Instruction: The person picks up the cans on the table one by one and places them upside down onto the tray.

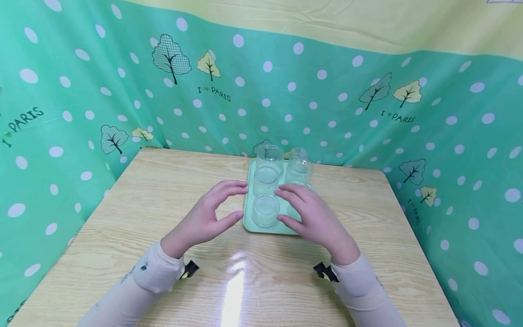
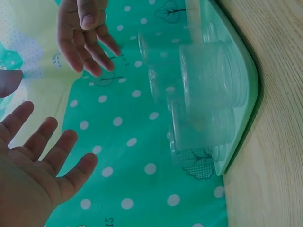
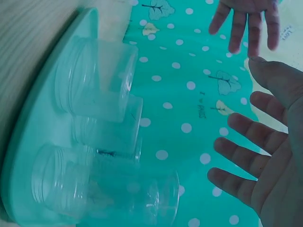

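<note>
Several clear plastic jars [image 1: 265, 211] stand in two rows on a pale green tray [image 1: 261, 230]. Ridged, thread-like ends of the jars [image 3: 97, 78] face the tray in the right wrist view, so they appear upside down. My left hand [image 1: 208, 215] hovers left of the tray, fingers spread and gently bent, holding nothing. Above the tray's right side, my right hand [image 1: 312, 218] hangs with loose, empty fingers and hides part of the right row. Both wrist views show the hands apart from the jars.
The tray sits towards the back of a light wood table [image 1: 163, 200]. Behind and beside it hangs a green curtain [image 1: 282, 86] with white dots and printed trees. Glare [image 1: 233, 290] lies on the tabletop near the front. Each wrist carries a small black clip [image 1: 189, 269].
</note>
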A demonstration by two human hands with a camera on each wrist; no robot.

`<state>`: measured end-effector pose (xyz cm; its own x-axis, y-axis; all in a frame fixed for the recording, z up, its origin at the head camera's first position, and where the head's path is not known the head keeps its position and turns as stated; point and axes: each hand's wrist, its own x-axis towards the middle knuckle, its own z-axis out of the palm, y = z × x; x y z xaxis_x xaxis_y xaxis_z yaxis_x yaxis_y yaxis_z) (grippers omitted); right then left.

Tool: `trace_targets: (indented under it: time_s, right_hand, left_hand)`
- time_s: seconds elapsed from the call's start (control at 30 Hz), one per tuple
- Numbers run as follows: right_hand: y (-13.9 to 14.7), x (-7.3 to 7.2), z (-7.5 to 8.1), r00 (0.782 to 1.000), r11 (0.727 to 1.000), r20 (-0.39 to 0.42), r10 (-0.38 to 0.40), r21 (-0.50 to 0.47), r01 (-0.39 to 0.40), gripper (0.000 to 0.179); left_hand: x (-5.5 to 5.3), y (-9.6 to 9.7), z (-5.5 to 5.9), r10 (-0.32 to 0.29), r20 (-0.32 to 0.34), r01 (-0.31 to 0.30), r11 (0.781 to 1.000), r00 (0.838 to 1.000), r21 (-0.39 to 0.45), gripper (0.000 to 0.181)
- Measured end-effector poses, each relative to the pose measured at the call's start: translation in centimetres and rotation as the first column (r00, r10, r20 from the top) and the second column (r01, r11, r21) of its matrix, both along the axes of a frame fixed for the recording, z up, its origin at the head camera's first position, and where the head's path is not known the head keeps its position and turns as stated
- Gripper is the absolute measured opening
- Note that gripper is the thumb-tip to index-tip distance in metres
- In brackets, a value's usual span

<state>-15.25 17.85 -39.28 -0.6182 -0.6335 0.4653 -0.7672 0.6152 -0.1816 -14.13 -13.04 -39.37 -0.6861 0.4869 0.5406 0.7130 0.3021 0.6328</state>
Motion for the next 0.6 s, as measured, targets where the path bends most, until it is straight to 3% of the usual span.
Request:
trace_targets:
  time_s: [0.37, 0.6]
  right_hand:
    - [1.8, -0.7, 0.6, 0.997, 0.997, 0.012, -0.072, -0.005, 0.072, 0.069]
    - [2.7, -1.2, 0.5, 0.992, 0.994, 0.049, -0.113, -0.007, 0.113, 0.072]
  left_hand:
    - [-0.4, -0.4, -0.2, 0.059, -0.03, -0.062, 0.993, 0.998, -0.098, 0.061]
    - [-0.6, -0.6, -0.2, 0.099, -0.098, -0.114, 0.979, 0.99, -0.166, 0.064]
